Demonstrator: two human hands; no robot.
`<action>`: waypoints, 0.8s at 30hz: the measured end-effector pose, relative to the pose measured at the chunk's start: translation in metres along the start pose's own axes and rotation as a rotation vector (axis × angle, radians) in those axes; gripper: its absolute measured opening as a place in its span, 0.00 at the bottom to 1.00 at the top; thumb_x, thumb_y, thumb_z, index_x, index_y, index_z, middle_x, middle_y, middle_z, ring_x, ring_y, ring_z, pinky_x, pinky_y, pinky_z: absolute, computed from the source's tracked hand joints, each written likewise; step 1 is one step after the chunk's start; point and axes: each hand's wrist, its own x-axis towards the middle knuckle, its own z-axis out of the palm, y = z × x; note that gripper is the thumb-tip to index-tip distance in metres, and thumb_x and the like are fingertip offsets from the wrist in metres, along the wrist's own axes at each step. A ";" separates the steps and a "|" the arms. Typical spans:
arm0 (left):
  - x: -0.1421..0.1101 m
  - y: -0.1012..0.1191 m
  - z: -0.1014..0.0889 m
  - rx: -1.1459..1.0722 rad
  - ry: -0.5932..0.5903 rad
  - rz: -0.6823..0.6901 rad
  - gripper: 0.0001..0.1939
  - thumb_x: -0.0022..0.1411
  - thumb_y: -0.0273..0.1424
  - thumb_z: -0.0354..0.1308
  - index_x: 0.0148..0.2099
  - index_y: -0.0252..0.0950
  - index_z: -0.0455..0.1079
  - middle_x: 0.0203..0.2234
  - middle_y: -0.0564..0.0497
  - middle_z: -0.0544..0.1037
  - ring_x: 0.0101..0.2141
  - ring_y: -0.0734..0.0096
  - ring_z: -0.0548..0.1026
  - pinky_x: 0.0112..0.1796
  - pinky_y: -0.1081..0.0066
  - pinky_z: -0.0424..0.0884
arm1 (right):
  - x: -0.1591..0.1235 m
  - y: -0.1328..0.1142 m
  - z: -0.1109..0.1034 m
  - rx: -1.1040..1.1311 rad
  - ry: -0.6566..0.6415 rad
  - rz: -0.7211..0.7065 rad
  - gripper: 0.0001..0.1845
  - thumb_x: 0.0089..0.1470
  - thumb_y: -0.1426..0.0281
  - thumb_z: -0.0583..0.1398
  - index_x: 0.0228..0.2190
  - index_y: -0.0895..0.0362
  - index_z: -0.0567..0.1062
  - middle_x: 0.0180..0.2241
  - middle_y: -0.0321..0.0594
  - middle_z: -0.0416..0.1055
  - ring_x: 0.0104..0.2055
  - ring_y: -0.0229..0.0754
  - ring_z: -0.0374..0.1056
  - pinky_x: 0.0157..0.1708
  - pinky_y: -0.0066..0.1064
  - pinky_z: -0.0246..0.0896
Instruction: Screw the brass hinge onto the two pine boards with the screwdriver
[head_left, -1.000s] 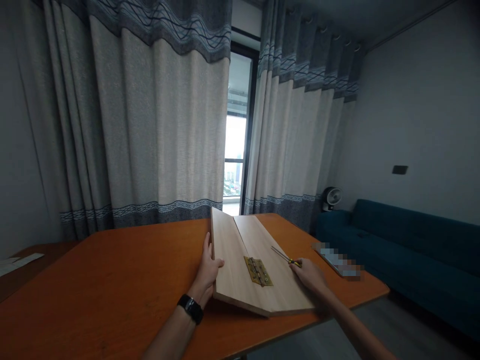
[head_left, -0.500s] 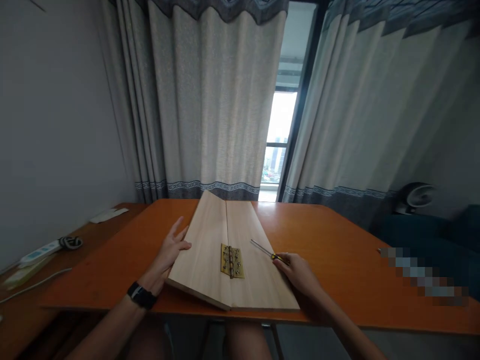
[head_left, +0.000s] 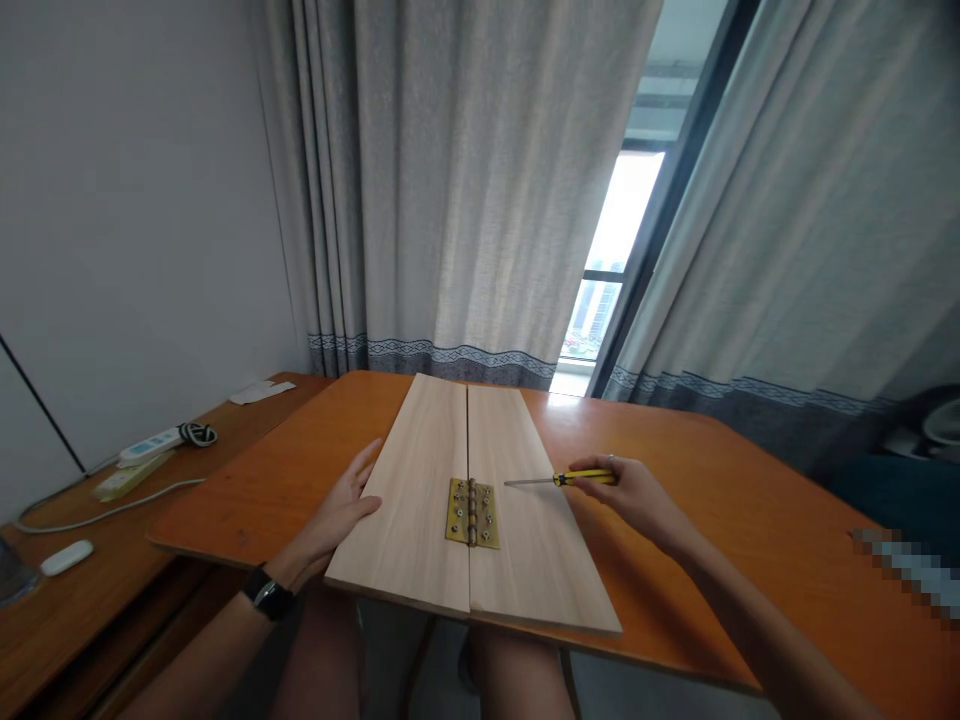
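Your right hand (head_left: 637,497) is closed on the yellow handle of a screwdriver (head_left: 583,478), pinching it between thumb and fingers. Its thin steel shaft (head_left: 529,481) now lies nearly level, with the tip pointing left, just above the right-hand board (head_left: 536,540) and near the brass hinge (head_left: 472,513). In the earlier view, the shaft slanted up and away from you, and your hand sat lower, by the board's near corner. Your left hand (head_left: 337,515) is open with its fingers spread, and its fingertips are at the outer edge of the left-hand board (head_left: 409,490). The two pale wooden boards lie flat and side by side on the orange bench (head_left: 675,520), their near ends reaching past its edge. The hinge lies open across the seam between them, in the same spot as before. Your view has swung left and down, so the boards look straighter and more of the lower side bench (head_left: 82,610) shows, with a white power strip (head_left: 154,444) and its cable on it. A pixelated flat object (head_left: 907,570) sits at the right edge of the orange bench.
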 end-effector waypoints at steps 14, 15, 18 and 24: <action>0.027 -0.007 0.013 0.253 0.106 0.153 0.39 0.57 0.38 0.66 0.68 0.40 0.59 0.67 0.43 0.60 0.68 0.49 0.54 0.66 0.58 0.51 | 0.058 -0.055 0.051 0.549 0.266 -0.249 0.24 0.53 0.54 0.65 0.43 0.59 0.75 0.35 0.43 0.77 0.27 0.35 0.60 0.26 0.29 0.56; 0.033 -0.001 0.017 0.290 0.150 0.204 0.35 0.56 0.37 0.66 0.65 0.41 0.64 0.67 0.45 0.61 0.68 0.50 0.53 0.67 0.59 0.48 | 0.061 -0.055 0.055 0.545 0.265 -0.291 0.22 0.55 0.54 0.64 0.43 0.59 0.75 0.34 0.43 0.77 0.27 0.35 0.60 0.26 0.29 0.56; 0.063 0.015 0.033 0.330 0.039 0.277 0.26 0.59 0.36 0.64 0.60 0.40 0.70 0.61 0.45 0.71 0.63 0.53 0.64 0.63 0.60 0.56 | 0.064 -0.052 0.064 0.534 0.216 -0.359 0.19 0.60 0.55 0.61 0.43 0.58 0.74 0.35 0.41 0.76 0.29 0.36 0.62 0.27 0.30 0.57; 0.127 0.011 0.085 0.388 -0.297 0.409 0.17 0.68 0.34 0.54 0.56 0.35 0.73 0.47 0.43 0.80 0.47 0.62 0.75 0.47 0.66 0.69 | 0.048 -0.044 0.073 0.499 0.165 -0.406 0.17 0.65 0.57 0.56 0.46 0.55 0.73 0.35 0.39 0.74 0.31 0.36 0.64 0.29 0.30 0.61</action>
